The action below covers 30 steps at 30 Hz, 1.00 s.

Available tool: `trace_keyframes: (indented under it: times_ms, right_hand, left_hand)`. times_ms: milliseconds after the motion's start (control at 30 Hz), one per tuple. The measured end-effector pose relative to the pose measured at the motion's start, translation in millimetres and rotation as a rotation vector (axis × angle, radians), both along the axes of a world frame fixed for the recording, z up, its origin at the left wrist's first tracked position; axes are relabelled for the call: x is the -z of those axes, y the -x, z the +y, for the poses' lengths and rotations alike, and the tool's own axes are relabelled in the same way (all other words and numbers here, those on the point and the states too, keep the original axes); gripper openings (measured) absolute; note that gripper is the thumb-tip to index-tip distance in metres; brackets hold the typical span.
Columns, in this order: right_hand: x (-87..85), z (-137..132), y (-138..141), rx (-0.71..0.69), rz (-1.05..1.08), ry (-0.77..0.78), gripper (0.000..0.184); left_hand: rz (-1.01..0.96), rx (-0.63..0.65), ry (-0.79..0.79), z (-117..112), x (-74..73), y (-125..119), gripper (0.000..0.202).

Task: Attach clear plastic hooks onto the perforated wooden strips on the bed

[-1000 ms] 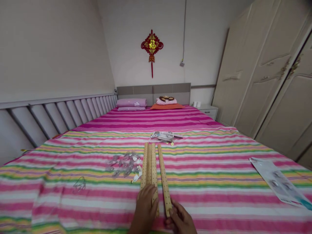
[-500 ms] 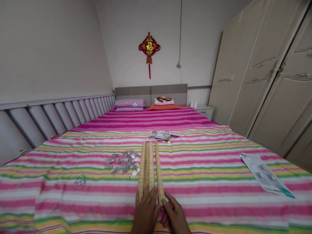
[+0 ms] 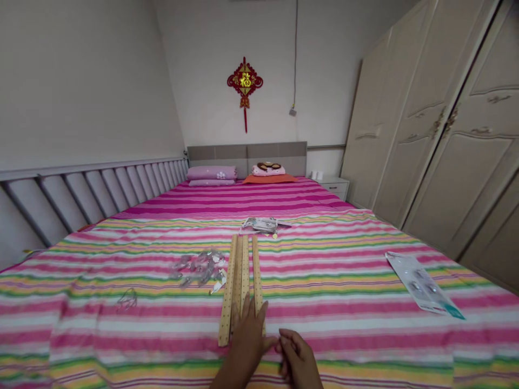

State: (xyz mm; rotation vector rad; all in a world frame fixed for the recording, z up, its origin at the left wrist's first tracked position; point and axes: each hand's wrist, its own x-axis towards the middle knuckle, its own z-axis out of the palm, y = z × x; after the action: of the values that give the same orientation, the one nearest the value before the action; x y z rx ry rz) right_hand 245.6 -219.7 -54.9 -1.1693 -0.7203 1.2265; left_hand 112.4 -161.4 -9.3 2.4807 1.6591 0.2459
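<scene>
A: Where are the hands?

B: The left hand point(image 3: 248, 332) lies palm down, fingers spread wide, across the near part of the wooden strips point(image 3: 244, 270). It presses on them rather than gripping. The right hand point(image 3: 299, 356) is just beside it, right of the strips, fingers curled in near the left thumb; I can't tell whether it pinches anything.

A: And the strips?

B: They lie lengthwise on the striped cloth point(image 3: 348, 346), running away from the person. Three are close together; the rightmost strip point(image 3: 256, 259) has a narrow gap beside it at the far end. Rows of small holes show on the paler ones.

A: How would you do this well?

B: I'd press lightly with flat fingers, so none skews, and use the right fingertips to nudge the near ends level; the leftmost strip point(image 3: 227, 308) seems to reach nearest.

A: Any writing about?

B: Left of the strips is a pile of clear packets point(image 3: 198, 267) with pale tags, too small to read. Beyond the far ends sits a clear bag point(image 3: 261, 225), nothing legible. Out right, a teal-edged package point(image 3: 424, 286) shows no readable brand. On the wall, the red hanging point(image 3: 245, 81) bears a gold 福.
</scene>
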Motion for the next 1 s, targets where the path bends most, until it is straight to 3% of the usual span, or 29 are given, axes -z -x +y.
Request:
trace_keyframes:
  times_ms: [233, 567, 700, 1000]
  right_hand:
    - [4.7, -2, -9, 0.022, 0.008, -0.007, 0.058]
    - [8.6, -5, -12, -0.019, 0.025, -0.061, 0.048]
    - [8.9, -5, -10, -0.004, 0.021, -0.060, 0.048]
    - [27.8, 1, -5, 0.055, -0.008, -0.093, 0.057]
  left_hand:
    - [-0.001, -0.018, 0.038, 1, 1.8, -9, 0.076]
    - [-0.015, 0.075, -0.046, -1, 3.8, -12, 0.070]
    - [-0.011, 0.081, -0.058, 0, 2.1, -14, 0.068]
    - [-0.049, 0.050, 0.019, 3, 9.4, -15, 0.071]
